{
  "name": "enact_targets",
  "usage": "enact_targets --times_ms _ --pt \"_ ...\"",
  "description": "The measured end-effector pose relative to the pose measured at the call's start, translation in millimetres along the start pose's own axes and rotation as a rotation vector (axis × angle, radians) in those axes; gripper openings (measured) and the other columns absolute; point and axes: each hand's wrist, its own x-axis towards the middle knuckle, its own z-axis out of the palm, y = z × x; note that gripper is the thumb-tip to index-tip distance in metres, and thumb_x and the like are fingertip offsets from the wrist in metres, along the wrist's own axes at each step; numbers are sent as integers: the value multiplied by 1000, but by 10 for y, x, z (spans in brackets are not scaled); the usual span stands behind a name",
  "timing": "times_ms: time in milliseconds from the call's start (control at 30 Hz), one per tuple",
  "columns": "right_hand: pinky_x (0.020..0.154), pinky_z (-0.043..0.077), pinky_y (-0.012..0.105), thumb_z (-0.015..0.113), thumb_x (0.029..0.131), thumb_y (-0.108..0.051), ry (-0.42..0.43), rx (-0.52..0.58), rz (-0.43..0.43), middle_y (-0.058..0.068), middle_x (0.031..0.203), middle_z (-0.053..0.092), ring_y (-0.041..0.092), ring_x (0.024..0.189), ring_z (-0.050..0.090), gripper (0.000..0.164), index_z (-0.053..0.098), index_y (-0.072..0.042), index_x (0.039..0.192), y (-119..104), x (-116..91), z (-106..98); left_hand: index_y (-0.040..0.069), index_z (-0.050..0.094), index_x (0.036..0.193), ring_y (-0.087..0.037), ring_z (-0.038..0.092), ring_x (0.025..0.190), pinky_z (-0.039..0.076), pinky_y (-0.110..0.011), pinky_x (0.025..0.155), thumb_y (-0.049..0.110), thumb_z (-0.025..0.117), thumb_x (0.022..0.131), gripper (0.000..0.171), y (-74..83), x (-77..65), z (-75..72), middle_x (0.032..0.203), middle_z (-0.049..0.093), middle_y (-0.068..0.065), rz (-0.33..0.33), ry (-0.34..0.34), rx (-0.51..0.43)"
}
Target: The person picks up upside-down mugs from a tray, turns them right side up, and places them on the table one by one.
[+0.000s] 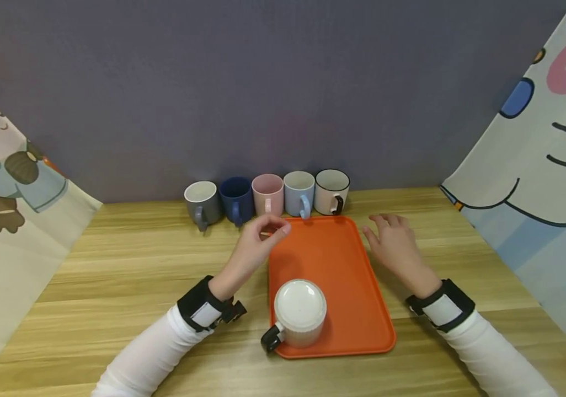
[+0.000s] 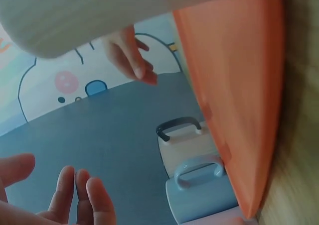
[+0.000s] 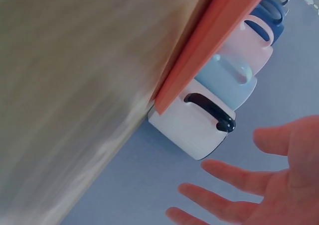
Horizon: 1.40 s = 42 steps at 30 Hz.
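An orange tray (image 1: 335,264) lies on the table, and a white mug (image 1: 300,309) with a black handle stands upside down at its near left corner. My left hand (image 1: 258,242), empty with fingers bent loosely, is over the tray's far left edge. Beyond the tray's right edge hovers my right hand (image 1: 394,245), its fingers spread and holding nothing. Upright mugs line the back: grey (image 1: 203,204), navy (image 1: 236,204), pink (image 1: 267,193), light blue (image 1: 299,193) and white with a black handle (image 3: 192,123). In the right wrist view, the fingers point toward that last mug.
A grey wall (image 1: 263,99) rises right behind the row of mugs. Cartoon-printed sheets (image 1: 556,149) hang at both sides of the wooden table (image 1: 139,264). The inverted mug's handle juts past the tray's left rim.
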Motion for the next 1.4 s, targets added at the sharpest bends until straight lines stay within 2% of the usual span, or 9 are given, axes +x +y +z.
enact_targets --times_ms 133,433,600,767,900,1067,1233,1400 --pt "86 39 67 55 96 -26 0 10 -11 33 120 54 55 111 45 39 58 4 119 -45 22 19 6 66 102 -18 59 93 50 -38 83 18 66 89 17 -6 -116 -21 101 66 -7 -7 -62 35" --pt "87 40 65 54 97 -27 -17 12 -28 31 120 55 53 112 45 38 59 4 118 -152 83 69 10 64 97 -16 60 88 52 -31 78 23 73 84 21 8 -303 -38 95 65 -4 -18 -193 112" --pt "84 42 64 57 95 -27 8 8 -53 31 117 57 52 110 47 38 60 5 116 -197 103 94 7 61 97 -23 59 88 51 -28 76 24 75 81 27 25 -409 -50 95 62 -9 -19 -276 131" --pt "85 43 63 58 94 -27 17 6 -77 30 115 58 51 108 49 38 61 4 115 -245 107 116 6 57 95 -30 57 81 47 -24 66 25 80 76 35 14 -523 -57 92 60 -15 -34 -307 157" --pt "86 43 62 58 94 -27 22 5 -92 30 115 58 51 108 49 38 61 5 115 -278 104 129 9 54 91 -27 55 76 43 -21 57 31 84 70 43 5 -626 -87 86 58 -13 -50 -322 227" --pt "86 42 63 56 95 -28 0 9 -85 30 116 57 51 109 48 40 60 5 117 -331 108 134 12 54 84 -21 52 73 39 -20 58 42 85 65 47 20 -736 -149 79 56 -6 -55 -354 377" --pt "84 44 63 56 95 -29 -16 7 -85 30 117 57 50 111 48 41 59 4 119 -387 115 138 14 55 75 -8 45 63 35 -19 54 51 83 64 47 45 -807 -194 69 51 2 -41 -430 499" --pt "85 43 63 56 95 -30 -30 12 -88 30 119 56 50 112 47 42 58 4 121 -436 118 142 21 57 67 -2 45 58 39 -19 52 56 78 66 41 86 -868 -210 62 52 11 -51 -503 550"
